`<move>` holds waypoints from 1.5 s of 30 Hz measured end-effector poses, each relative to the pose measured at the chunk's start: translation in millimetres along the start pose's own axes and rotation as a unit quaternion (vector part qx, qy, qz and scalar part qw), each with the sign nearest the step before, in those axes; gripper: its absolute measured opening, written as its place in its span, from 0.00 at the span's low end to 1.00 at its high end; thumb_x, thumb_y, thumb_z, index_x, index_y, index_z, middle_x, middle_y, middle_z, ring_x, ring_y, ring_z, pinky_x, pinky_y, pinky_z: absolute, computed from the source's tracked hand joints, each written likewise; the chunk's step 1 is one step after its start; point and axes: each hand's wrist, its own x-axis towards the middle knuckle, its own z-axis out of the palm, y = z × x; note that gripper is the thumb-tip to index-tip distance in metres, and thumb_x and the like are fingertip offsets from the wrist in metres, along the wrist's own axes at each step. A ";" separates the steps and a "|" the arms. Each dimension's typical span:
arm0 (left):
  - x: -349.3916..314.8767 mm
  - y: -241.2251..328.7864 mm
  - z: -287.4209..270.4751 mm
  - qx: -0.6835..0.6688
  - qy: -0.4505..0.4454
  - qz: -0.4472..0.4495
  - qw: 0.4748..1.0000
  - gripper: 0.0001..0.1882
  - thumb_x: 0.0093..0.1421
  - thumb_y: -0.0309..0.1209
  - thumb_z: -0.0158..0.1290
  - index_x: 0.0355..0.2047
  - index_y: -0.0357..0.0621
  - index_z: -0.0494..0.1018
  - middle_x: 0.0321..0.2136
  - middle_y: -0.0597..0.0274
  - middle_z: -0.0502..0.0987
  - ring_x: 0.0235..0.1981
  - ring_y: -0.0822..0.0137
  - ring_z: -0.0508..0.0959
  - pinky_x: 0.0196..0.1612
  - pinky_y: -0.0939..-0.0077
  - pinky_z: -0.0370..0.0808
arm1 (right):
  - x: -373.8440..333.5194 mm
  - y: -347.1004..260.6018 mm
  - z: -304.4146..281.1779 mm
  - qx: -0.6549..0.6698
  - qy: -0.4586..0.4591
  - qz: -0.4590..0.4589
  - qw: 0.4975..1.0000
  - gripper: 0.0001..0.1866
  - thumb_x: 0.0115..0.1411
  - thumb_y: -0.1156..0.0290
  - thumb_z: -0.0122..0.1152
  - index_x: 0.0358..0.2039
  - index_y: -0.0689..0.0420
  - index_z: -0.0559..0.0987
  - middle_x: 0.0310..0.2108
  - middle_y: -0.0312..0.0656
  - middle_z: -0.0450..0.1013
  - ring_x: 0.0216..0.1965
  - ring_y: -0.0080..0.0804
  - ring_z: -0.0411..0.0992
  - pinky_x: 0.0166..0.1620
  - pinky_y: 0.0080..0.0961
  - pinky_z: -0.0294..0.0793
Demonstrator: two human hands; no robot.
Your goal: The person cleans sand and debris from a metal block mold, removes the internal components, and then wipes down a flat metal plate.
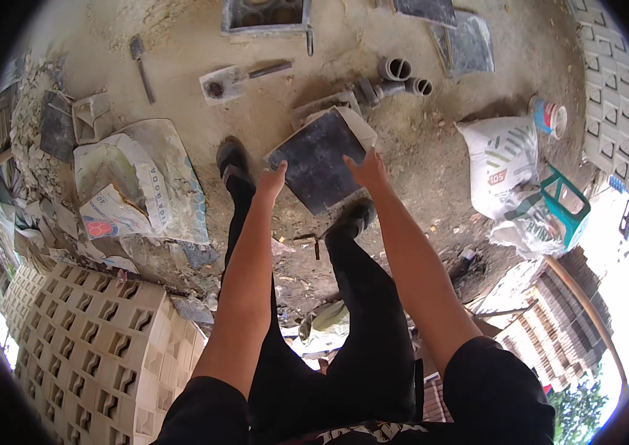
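A dark, flat square board (318, 159) is tilted between my two hands, just in front of my feet. My left hand (273, 182) grips its left edge, thumb on the top face and fingers hidden below. On the opposite edge, my right hand (368, 170) holds it the same way. Behind the board's far corner shows a pale grey slab (357, 127), partly covered; I cannot tell whether it touches the board. Beyond lies a grey block-shaped piece (310, 111) beside a metal tool with two round cups (396, 70).
A trowel (221, 84) and a small spatula (142, 70) lie on the dusty ground. Left is an opened cement sack (136, 185); right stand a full white sack (503, 159), a green plastic stool (565, 208) and a bucket (552, 119). Patterned blocks (92, 337) are stacked lower left.
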 end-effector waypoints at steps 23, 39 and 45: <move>12.6 14.3 71.6 -0.231 0.108 0.153 0.955 0.43 0.58 0.49 0.57 0.62 0.28 0.57 0.62 0.37 0.60 0.63 0.46 0.63 0.62 0.59 0.60 | 39.3 29.9 -2.7 0.129 0.134 -0.089 0.978 0.40 0.55 0.48 0.64 0.57 0.65 0.63 0.54 0.59 0.63 0.58 0.56 0.61 0.58 0.47 0.63; 2.6 51.8 92.3 -0.245 0.043 0.036 0.968 0.39 0.58 0.37 0.58 0.64 0.31 0.54 0.64 0.42 0.57 0.66 0.51 0.58 0.65 0.64 0.56 | 68.8 39.0 -35.9 0.086 0.040 0.041 0.995 0.52 0.45 0.38 0.68 0.60 0.66 0.65 0.56 0.59 0.66 0.59 0.52 0.64 0.60 0.43 0.64; 2.4 64.0 88.2 -0.121 0.097 0.126 0.980 0.39 0.57 0.37 0.59 0.63 0.34 0.56 0.61 0.44 0.63 0.63 0.51 0.63 0.62 0.62 0.59 | 58.3 20.7 -59.0 0.219 -0.036 0.040 0.974 0.49 0.46 0.41 0.70 0.56 0.70 0.68 0.52 0.60 0.70 0.55 0.52 0.69 0.56 0.43 0.68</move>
